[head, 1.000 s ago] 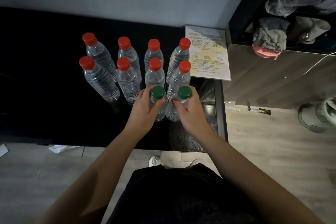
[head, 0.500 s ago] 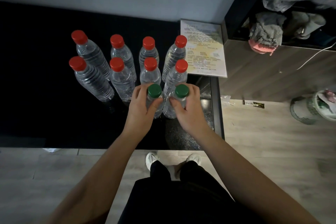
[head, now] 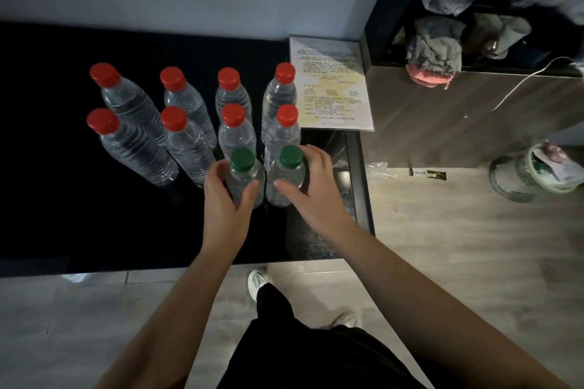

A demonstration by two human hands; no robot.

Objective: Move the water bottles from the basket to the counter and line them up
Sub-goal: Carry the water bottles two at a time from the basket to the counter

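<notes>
Two clear water bottles with green caps stand side by side on the black counter (head: 63,215), near its right front. My left hand (head: 221,199) curls around the left green-capped bottle (head: 243,178), thumb in front and fingers behind. My right hand (head: 316,186) wraps the right green-capped bottle (head: 287,174) the same way. Behind them, several red-capped bottles (head: 186,142) stand upright in two rows. No basket is in view.
A printed sheet (head: 331,82) lies at the counter's back right corner. Right of the counter is a wooden unit with a grey and pink cloth (head: 433,47) and a white cable (head: 521,82). A lined bin (head: 531,174) stands on the floor.
Both hands stay on the green-capped bottles, but the fingers have spread and the grips look looser. The bottles have not shifted against the red-capped rows.
</notes>
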